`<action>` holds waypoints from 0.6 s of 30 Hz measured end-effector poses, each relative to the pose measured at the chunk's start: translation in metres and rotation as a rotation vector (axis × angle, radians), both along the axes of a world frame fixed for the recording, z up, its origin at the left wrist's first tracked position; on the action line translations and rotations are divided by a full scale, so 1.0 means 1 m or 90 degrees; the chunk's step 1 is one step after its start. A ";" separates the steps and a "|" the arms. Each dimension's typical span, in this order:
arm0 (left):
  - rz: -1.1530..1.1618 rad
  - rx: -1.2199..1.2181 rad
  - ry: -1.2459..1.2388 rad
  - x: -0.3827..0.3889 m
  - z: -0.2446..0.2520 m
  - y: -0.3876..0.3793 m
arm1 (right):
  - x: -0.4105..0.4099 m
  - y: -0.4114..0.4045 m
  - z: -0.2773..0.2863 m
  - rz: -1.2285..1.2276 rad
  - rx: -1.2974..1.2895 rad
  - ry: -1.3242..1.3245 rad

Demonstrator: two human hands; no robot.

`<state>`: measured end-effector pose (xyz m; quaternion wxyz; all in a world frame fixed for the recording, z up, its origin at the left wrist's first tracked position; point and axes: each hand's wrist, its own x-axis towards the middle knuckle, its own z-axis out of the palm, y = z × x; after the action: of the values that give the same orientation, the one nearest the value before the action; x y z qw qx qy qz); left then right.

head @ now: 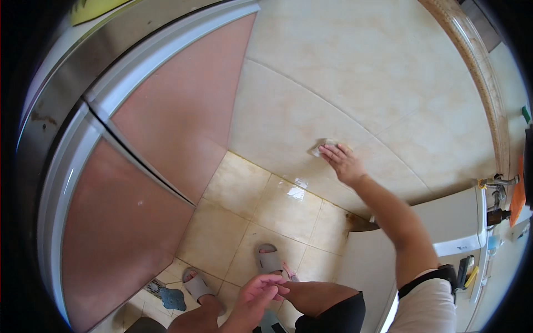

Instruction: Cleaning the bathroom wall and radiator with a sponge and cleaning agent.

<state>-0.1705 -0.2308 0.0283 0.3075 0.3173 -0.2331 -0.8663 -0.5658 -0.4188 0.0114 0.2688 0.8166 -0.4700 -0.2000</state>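
Observation:
My right hand (343,164) presses a pale cloth or sponge (317,150) flat on the cream wall tiles (291,108), a little above the floor. The fingers cover most of the cloth, so its exact kind cannot be told. Low in the view, my left hand (260,297) is held over my knees with its fingers bent and the palm turned partly up. Whether something thin lies between its thumb and fingers cannot be told.
Pink cabinet doors (175,95) with white edges stand at the left. Wet-looking floor tiles (287,204) meet the wall. A white appliance or cabinet (366,258) is at the right, near metal taps (499,181). A grey-blue object (173,299) lies beside a floor drain (154,287).

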 end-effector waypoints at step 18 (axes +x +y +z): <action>0.017 -0.016 -0.044 0.001 -0.003 0.003 | -0.040 0.062 0.017 -0.079 -0.036 -0.112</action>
<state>-0.1693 -0.2273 0.0250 0.3150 0.3463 -0.2506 -0.8474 -0.6054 -0.3565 0.0287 0.2370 0.7922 -0.5470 -0.1306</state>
